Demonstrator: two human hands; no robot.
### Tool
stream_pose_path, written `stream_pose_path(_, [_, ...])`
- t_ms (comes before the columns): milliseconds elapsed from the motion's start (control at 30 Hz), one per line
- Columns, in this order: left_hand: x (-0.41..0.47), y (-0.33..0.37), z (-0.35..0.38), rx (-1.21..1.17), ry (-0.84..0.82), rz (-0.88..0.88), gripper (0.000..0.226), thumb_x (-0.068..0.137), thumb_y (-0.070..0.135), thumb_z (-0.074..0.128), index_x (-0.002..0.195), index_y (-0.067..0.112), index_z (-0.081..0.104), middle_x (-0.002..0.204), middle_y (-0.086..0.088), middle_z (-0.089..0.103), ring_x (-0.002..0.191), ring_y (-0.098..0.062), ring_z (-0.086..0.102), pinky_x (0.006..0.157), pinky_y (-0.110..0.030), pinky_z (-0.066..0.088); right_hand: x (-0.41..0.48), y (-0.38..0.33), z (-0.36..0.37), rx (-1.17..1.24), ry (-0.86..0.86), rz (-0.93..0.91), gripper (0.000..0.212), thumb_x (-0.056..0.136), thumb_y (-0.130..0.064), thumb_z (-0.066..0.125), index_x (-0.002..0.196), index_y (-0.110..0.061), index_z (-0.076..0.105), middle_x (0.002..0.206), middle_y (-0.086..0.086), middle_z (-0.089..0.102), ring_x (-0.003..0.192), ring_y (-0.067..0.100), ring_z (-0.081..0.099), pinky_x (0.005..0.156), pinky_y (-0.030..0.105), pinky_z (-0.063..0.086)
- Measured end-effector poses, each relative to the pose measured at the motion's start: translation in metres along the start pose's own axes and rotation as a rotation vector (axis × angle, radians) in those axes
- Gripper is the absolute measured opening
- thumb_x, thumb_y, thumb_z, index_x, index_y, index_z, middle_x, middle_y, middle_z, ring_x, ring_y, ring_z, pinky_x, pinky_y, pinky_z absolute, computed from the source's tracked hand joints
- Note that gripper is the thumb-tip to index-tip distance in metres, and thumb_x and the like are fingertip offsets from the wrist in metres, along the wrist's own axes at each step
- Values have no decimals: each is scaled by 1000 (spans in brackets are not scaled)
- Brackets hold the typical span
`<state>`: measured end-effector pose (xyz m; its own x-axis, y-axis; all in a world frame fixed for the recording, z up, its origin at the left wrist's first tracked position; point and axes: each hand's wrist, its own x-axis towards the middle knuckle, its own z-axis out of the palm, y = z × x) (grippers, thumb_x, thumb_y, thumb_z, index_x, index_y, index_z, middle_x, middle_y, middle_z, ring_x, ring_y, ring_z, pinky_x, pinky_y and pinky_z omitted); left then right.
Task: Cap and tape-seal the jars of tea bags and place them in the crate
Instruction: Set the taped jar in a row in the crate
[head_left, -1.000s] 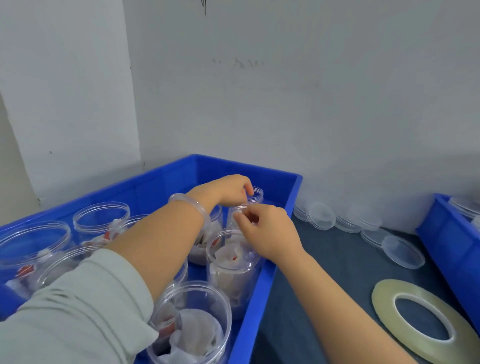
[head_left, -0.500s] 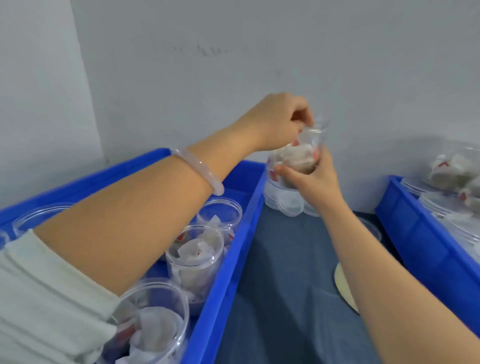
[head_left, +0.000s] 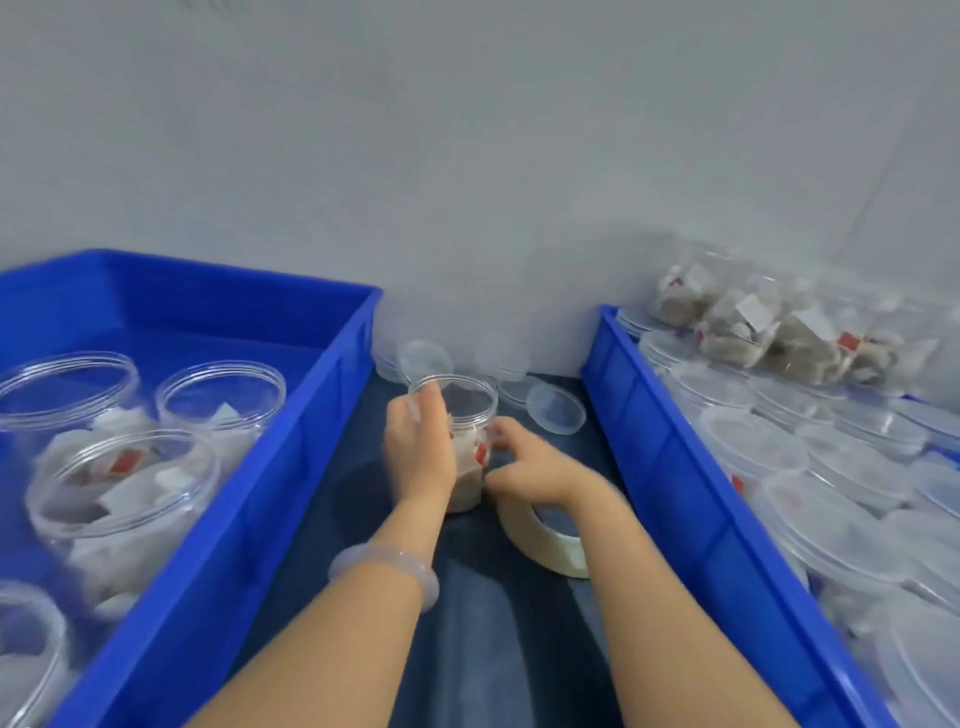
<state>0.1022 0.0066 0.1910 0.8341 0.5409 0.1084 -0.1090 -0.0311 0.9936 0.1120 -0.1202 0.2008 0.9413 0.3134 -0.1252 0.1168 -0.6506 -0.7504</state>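
Where the jar (head_left: 470, 410) stands: on the dark mat (head_left: 493, 649), between left crate (head_left: 291, 467) and right crate (head_left: 675, 467), uncapped.
Left hand (head_left: 421, 452): fingers curled round the jar's left wall, reaching the rim.
Right hand (head_left: 530, 465): curled fingers grip its lower right side, just above the tape roll (head_left: 545, 545).
Jar axis: vertical, mouth up.

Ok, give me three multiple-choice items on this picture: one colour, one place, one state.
1. The left crate and right crate are: A red; B green; C blue.
2. The jar held by the left hand and right hand stands: A in the left crate; B on the dark mat; C in the right crate.
3. That jar is: A uncapped; B capped; C tipped over.
Answers: C, both walls are blue; B, it stands on the mat between the crates; A, its rim is open.
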Motion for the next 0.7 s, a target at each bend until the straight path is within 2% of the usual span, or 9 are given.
stream_pose_path(133, [-6,-9,-2,-178,-45,121,20,93,40,47,101,24,56,88,19,59,72,23,55,59,1,37,29,10,-27,-49,498,44,49,91,-9,50,139,-12,42,136,8,50,106,16,50,88,28,42])
stream_pose_path(233, [3,-19,-3,-206,-93,236,57,73,59,39,107,17,55,92,11,62,76,19,57,63,-1,38,53,36,-28,-313,479,243,61,93,-29,56,146,-15,30,146,14,38,135,30,33,107,41,34])
stream_pose_path(300, [7,-26,-4,-228,-97,261,63,66,64,34,104,18,54,92,8,63,76,16,59,63,-2,39,61,53,-26,-429,474,339,56,89,-42,60,137,-15,46,138,12,46,131,31,34,102,41,36])
stream_pose_path(400, [6,-29,-3,-286,-78,287,57,68,64,35,100,22,55,92,7,63,78,4,65,66,-4,41,62,61,-18,-434,666,171,20,92,-34,59,102,-18,64,108,8,61,103,24,49,82,37,45])
stream_pose_path(467, [6,-31,-5,-281,-101,280,55,69,65,35,100,24,55,94,6,63,82,-1,65,69,-4,42,61,55,-14,-191,877,-10,10,95,-27,53,92,-18,57,97,7,59,81,14,52,66,26,42])
stream_pose_path(533, [10,-32,-6,-279,-149,248,56,69,68,33,100,27,56,97,8,63,83,4,64,71,-5,42,55,35,-17,255,1073,-97,10,99,-24,47,94,-17,53,90,4,59,69,4,53,57,16,39])
stream_pose_path(567, [12,-32,-6,-278,-167,223,58,68,70,31,100,29,57,99,8,64,85,6,64,74,-7,43,51,22,-20,475,1089,-113,13,99,-24,45,95,-17,55,86,2,59,67,5,54,56,16,40])
stream_pose_path(633, [13,-34,-5,-291,-195,144,66,65,74,25,100,30,60,101,7,67,91,0,65,83,-16,46,41,-8,-26,811,858,-49,19,97,-22,48,84,-18,62,70,-4,57,61,9,51,52,22,41])
stream_pose_path(700, [12,-33,-4,-286,-192,97,76,65,74,21,102,24,64,99,2,70,93,-8,66,85,-23,49,31,-31,-23,691,604,27,26,95,-20,51,71,-22,63,60,-8,54,55,8,48,49,22,38])
